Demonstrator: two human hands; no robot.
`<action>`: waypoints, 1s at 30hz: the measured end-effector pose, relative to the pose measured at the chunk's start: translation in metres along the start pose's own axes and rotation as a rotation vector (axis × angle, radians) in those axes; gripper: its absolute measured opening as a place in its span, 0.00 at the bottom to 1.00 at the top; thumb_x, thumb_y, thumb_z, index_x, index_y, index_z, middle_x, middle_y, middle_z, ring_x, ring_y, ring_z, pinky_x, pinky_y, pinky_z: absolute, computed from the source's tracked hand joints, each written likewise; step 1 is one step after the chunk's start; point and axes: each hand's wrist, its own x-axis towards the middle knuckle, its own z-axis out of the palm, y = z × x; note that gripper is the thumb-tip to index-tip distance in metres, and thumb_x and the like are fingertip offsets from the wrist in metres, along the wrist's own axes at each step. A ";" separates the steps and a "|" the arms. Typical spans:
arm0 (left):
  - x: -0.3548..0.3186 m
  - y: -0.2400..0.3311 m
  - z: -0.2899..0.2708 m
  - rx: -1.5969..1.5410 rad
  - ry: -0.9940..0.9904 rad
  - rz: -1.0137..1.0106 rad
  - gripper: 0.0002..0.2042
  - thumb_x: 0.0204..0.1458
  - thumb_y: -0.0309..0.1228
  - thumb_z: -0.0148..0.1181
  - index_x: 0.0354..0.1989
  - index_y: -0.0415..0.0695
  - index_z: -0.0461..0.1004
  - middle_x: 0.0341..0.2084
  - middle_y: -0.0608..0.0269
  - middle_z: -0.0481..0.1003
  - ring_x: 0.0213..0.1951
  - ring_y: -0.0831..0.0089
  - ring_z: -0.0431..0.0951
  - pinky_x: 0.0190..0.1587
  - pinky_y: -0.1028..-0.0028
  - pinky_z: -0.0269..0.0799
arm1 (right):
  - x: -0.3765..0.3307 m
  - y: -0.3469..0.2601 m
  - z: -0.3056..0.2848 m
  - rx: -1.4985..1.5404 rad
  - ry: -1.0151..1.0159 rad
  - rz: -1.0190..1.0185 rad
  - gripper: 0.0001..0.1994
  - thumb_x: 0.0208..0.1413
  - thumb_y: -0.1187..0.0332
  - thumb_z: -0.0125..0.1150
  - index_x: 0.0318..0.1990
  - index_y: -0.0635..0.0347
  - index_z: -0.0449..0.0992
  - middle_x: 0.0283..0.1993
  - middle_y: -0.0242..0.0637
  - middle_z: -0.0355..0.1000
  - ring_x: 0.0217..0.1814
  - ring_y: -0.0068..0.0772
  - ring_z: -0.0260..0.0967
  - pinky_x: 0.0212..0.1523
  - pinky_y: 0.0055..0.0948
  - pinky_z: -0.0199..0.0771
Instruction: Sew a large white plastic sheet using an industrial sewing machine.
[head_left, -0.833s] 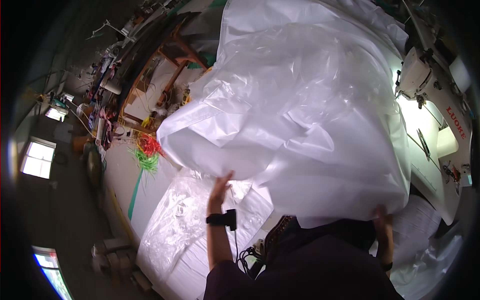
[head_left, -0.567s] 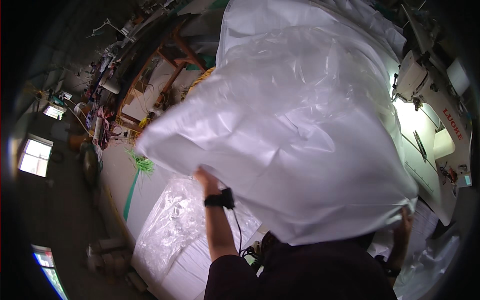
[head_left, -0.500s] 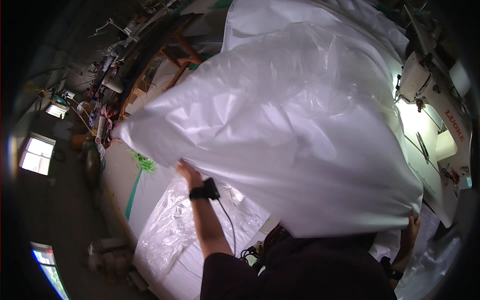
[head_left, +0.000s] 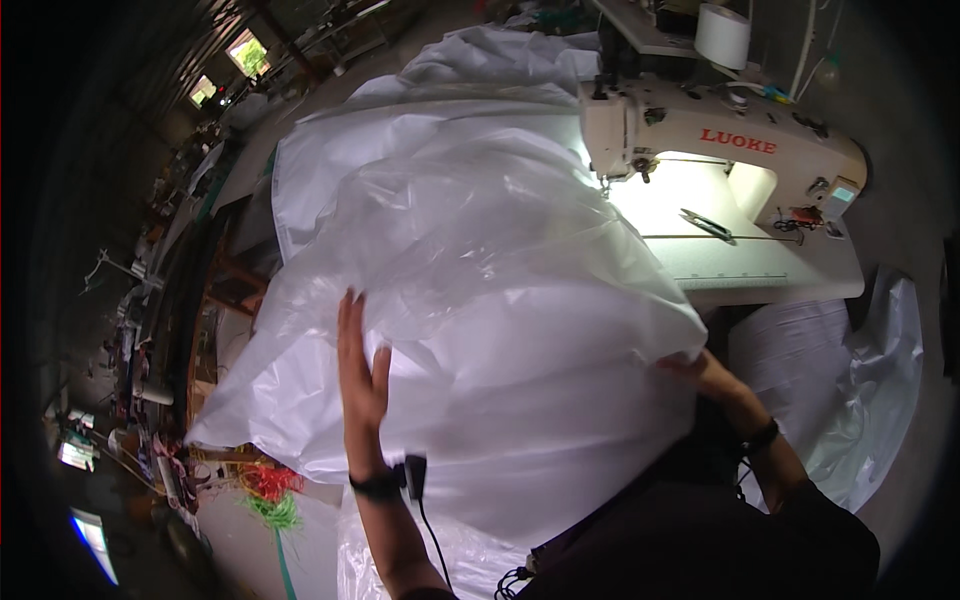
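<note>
White sheeting (head_left: 520, 370) spreads beneath the left grip (head_left: 363, 390), with a sewing machine (head_left: 680, 125) beyond the right grip (head_left: 713, 377). The left is unclenched, fingers extended; the right touches the sheeting's edge, whether grasping I cannot tell. Snips (head_left: 707, 225) lie beyond the right.

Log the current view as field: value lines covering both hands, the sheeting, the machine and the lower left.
Left hand: open, over the white sheeting; contact unclear
Right hand: at the sheeting's right edge; grip unclear
Sheeting state: spread wide, wrinkled
Machine: sewing machine, work area lit
On machine bed: slender tool
Lower left: red strands, green strands
</note>
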 end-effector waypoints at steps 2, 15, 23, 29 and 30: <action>0.040 -0.068 0.034 0.162 -0.104 -0.055 0.32 0.60 0.46 0.51 0.68 0.41 0.55 0.69 0.48 0.53 0.71 0.50 0.50 0.70 0.52 0.44 | -0.009 -0.003 0.033 0.438 -0.421 0.061 0.19 0.61 0.63 0.61 0.54 0.67 0.73 0.48 0.43 0.77 0.48 0.35 0.76 0.51 0.34 0.77; 0.026 0.027 0.091 0.179 0.044 0.186 0.26 0.42 0.27 0.70 0.53 0.45 0.70 0.54 0.54 0.69 0.55 0.55 0.70 0.59 0.58 0.63 | -0.019 0.025 0.030 0.133 -0.140 0.028 0.34 0.58 0.56 0.65 0.65 0.67 0.60 0.57 0.47 0.70 0.62 0.34 0.65 0.62 0.32 0.66; 0.004 0.111 0.058 -0.397 -0.376 -0.123 0.06 0.58 0.25 0.56 0.30 0.39 0.77 0.19 0.60 0.75 0.19 0.72 0.75 0.25 0.76 0.68 | -0.016 0.020 0.048 0.359 -0.151 -0.005 0.15 0.68 0.62 0.51 0.51 0.66 0.75 0.43 0.28 0.74 0.45 0.15 0.67 0.49 0.22 0.71; -0.079 0.172 0.138 -0.085 -0.824 0.286 0.03 0.53 0.29 0.60 0.32 0.45 0.73 0.21 0.56 0.75 0.24 0.57 0.78 0.24 0.65 0.72 | -0.037 0.000 0.037 0.246 -0.075 -0.058 0.19 0.67 0.58 0.52 0.54 0.67 0.71 0.42 0.33 0.75 0.45 0.21 0.70 0.48 0.23 0.71; -0.091 0.175 0.154 -0.153 -0.792 0.306 0.03 0.54 0.29 0.59 0.32 0.45 0.72 0.20 0.57 0.74 0.23 0.57 0.78 0.23 0.65 0.71 | -0.036 -0.016 0.037 0.183 0.027 -0.083 0.22 0.66 0.57 0.54 0.57 0.67 0.69 0.40 0.37 0.76 0.44 0.24 0.72 0.47 0.24 0.71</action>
